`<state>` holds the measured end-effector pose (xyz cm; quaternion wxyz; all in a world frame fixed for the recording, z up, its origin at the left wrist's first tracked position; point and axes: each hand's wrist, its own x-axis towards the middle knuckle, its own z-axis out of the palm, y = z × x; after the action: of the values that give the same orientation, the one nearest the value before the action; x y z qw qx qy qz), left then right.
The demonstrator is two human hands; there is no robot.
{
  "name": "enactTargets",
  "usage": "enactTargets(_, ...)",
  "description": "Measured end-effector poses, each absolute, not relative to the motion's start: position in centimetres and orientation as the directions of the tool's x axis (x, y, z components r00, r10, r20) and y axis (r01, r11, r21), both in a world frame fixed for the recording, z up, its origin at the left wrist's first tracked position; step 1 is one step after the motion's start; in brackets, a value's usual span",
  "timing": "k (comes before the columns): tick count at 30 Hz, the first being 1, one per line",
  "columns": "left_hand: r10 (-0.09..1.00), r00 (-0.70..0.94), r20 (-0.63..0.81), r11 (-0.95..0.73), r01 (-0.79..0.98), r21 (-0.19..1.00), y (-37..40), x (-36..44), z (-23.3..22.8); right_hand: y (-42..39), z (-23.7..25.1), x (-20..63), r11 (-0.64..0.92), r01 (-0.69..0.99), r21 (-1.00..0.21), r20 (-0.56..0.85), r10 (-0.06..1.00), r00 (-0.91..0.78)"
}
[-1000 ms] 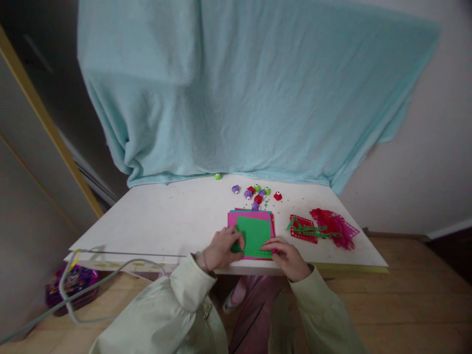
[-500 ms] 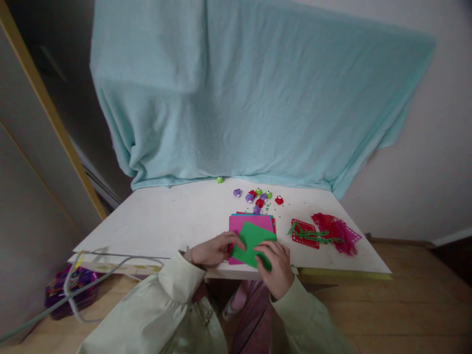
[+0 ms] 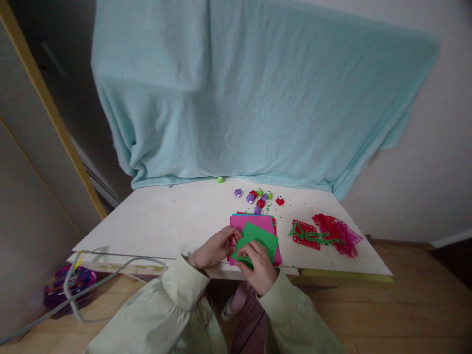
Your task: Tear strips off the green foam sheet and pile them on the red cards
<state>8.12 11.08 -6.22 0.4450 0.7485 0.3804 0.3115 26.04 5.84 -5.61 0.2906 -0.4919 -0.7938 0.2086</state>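
A green craft sheet (image 3: 261, 235), foam or card by its look, lies at an angle over a pink sheet (image 3: 254, 221) at the front edge of the table. At its left corner, my left hand (image 3: 220, 246) has its fingers pinched together on the green sheet's edge. My right hand (image 3: 260, 265) reaches over the sheet's lower left part, thumb and fingers curled around its near edge. Beneath the pink sheet, edges of red and blue sheets show. What lies between the fingertips is partly hidden.
Several small purple, red and green googly-eyed figures (image 3: 260, 202) lie behind the sheets among green scraps. Punched red and green pieces (image 3: 306, 235) and a crumpled red-pink heap (image 3: 337, 233) lie right. A blue cloth (image 3: 258, 98) hangs behind the white table (image 3: 158, 216); a grey cable (image 3: 121, 263) crosses front left.
My right hand has moved left across the green sheet to its lower left part. My left hand's fingers have drawn in to the sheet's left corner.
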Motion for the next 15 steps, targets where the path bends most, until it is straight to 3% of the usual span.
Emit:
enactTargets(8,0.833,0.529,0.164,-0.374,0.318,0.871,11.7,7.7,-6.8,5.3,-5.7,24.8,0.384,0.591,-0.709,0.263,0.922,-0.283)
enactTargets(15,0.811,0.557,0.180,-0.402,0.307,0.863,12.0,7.3,-7.4,5.1,-6.5,25.4,0.394,0.650,-0.650,0.273,0.919,-0.285)
